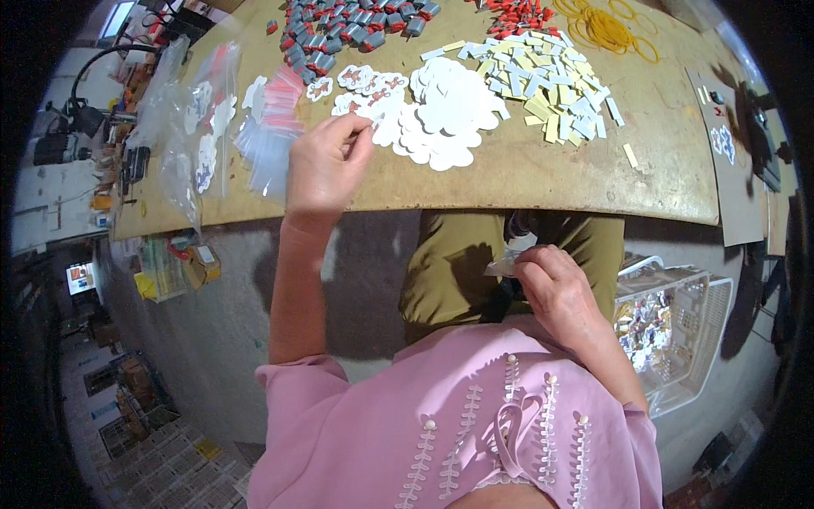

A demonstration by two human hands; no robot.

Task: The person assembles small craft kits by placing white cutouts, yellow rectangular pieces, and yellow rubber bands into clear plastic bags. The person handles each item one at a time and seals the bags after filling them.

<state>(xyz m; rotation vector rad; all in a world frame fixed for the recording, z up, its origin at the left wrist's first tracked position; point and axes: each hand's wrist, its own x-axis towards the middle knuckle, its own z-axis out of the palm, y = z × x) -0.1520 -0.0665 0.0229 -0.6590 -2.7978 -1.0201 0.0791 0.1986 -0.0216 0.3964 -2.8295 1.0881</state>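
Note:
My left hand (326,165) reaches over the near edge of the wooden table (543,174), its fingers pinched at a small flower-shaped printed card (360,127) at the edge of a pile of white flower-shaped cards (445,110). Just left of that hand lies a stack of small clear plastic bags (270,136). My right hand (551,288) is low over my lap, below the table edge, closed on a small clear bag (502,265) with something white in it.
A heap of yellow and white paper strips (543,81) lies right of the cards. Grey and red small parts (348,30) and yellow rubber bands (606,30) sit farther back. A white plastic basket (678,331) with filled packets stands at my right. Large clear bags (182,127) lie at the table's left.

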